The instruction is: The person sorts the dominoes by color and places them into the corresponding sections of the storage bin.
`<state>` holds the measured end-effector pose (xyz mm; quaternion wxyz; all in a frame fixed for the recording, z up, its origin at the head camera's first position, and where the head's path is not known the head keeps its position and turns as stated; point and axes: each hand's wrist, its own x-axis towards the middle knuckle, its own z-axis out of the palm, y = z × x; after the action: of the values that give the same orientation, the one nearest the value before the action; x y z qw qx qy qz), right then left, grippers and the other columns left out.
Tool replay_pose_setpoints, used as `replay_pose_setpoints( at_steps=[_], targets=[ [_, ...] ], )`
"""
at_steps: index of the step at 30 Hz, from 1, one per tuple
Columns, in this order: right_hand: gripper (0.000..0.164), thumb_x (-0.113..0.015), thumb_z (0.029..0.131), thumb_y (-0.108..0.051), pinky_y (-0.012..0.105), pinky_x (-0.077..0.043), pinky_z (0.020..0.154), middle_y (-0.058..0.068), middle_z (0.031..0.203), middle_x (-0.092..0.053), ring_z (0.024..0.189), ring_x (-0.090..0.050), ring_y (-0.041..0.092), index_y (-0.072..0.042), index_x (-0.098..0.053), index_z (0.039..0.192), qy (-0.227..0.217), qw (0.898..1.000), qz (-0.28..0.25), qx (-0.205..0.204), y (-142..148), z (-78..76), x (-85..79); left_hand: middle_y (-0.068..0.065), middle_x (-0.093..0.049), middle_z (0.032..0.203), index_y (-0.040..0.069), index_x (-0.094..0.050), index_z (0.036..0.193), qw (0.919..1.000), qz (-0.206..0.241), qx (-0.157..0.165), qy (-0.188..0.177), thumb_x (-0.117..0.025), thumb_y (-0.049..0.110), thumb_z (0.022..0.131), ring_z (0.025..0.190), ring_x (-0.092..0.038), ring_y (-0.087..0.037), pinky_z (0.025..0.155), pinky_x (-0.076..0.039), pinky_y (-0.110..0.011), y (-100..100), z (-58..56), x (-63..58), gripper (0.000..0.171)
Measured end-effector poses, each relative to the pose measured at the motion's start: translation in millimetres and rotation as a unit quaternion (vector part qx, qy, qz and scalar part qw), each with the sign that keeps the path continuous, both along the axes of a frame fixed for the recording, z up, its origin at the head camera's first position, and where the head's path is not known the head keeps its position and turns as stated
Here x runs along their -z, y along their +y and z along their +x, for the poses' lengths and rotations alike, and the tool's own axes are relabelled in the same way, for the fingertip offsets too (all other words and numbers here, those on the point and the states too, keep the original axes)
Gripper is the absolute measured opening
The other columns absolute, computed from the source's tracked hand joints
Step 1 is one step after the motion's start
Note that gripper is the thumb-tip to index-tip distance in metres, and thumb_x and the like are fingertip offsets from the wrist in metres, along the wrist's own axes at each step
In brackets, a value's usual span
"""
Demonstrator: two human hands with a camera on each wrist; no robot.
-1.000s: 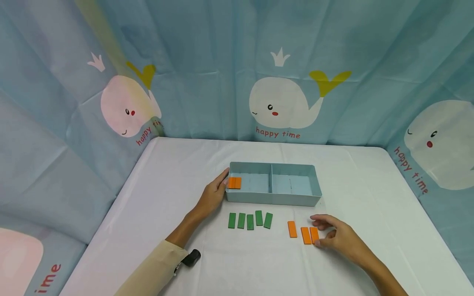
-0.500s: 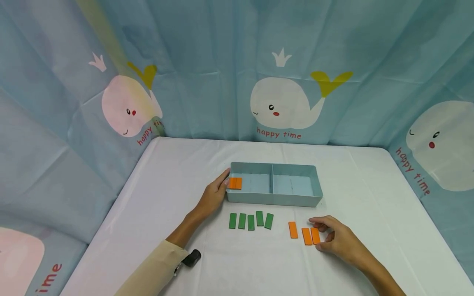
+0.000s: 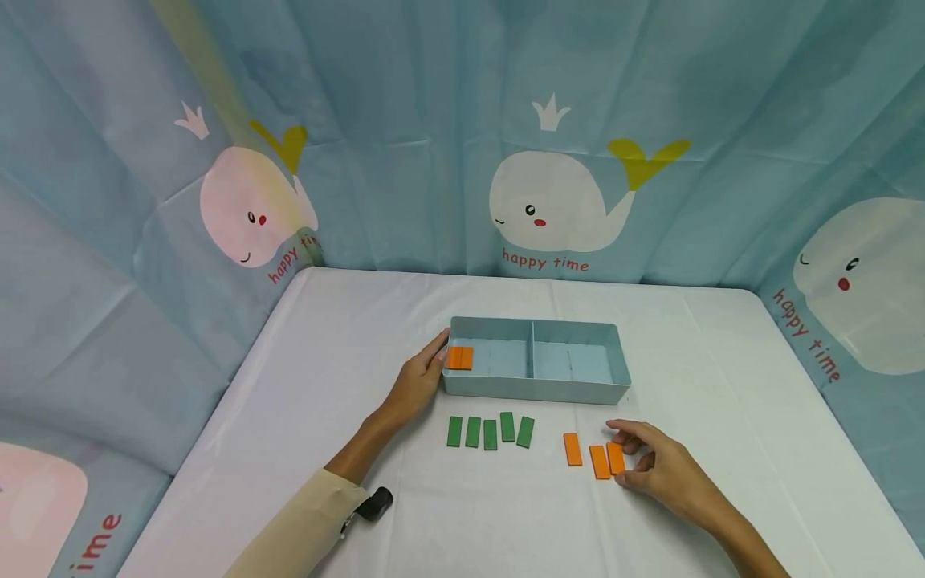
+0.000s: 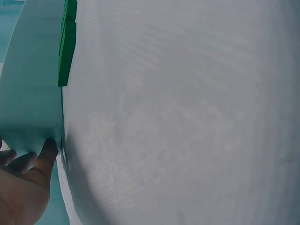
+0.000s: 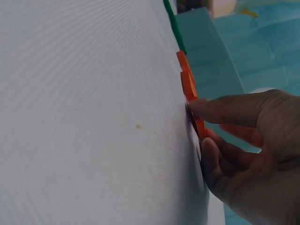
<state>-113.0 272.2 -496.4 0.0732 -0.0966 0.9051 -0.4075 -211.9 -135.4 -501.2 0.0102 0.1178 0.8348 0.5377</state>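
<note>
In the head view, a pale blue two-compartment box (image 3: 538,390) stands on the table. My left hand (image 3: 415,387) rests against its left end with extended fingers; the left wrist view shows fingertips (image 4: 49,144) touching the end wall. Orange tiles (image 3: 460,358) lie side by side in the left compartment. My right hand (image 3: 661,464) pinches the rightmost orange tile (image 3: 616,458) by its ends, thumb at the near one. In the right wrist view, this orange tile (image 5: 200,127) sits between thumb and fingers, close to the cloth. Another orange tile (image 3: 600,462) lies right beside it.
A third orange tile (image 3: 572,449) lies left of that pair. Several green tiles (image 3: 490,434) form an uneven row before the box. White cloth (image 3: 491,514) covers the table, and a whale-print curtain (image 3: 405,201) hangs behind it. A black device (image 3: 375,504) is at the left sleeve.
My right thumb and fingers have closed on the rightmost orange tile, which has shifted very slightly away from me. My left hand and the box stay in place; the view drifts slightly.
</note>
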Motion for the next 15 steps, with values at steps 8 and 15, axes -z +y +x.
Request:
replay_pose_setpoints(
  at_steps=[8,15],
  targets=[
    [0.069,-0.092,0.078,-0.004,0.022,-0.058,0.077,0.000,0.118,-0.068,0.100,-0.059,0.010,-0.013,-0.066,0.141,0.006,1.000,-0.010,-0.005,0.2,0.4,-0.3,-0.004,-0.033,0.173,0.007,-0.030,0.168,1.0000,-0.001,0.001,-0.001,-0.041,0.020,0.117,0.160,-0.028,-0.024,0.131,-0.026,-0.049,-0.6,-1.0,1.6,0.053],
    [0.071,-0.093,0.080,-0.009,0.023,-0.057,0.078,-0.002,0.119,-0.068,0.101,-0.060,0.010,-0.016,-0.064,0.143,0.019,1.000,-0.013,-0.008,-0.9,0.2,-2.7,-0.006,-0.032,0.173,0.008,-0.030,0.168,0.9999,0.007,0.006,0.005,-0.040,0.022,0.117,0.160,-0.028,-0.026,0.130,-0.026,-0.052,-1.1,-1.7,3.2,0.053]
  ],
)
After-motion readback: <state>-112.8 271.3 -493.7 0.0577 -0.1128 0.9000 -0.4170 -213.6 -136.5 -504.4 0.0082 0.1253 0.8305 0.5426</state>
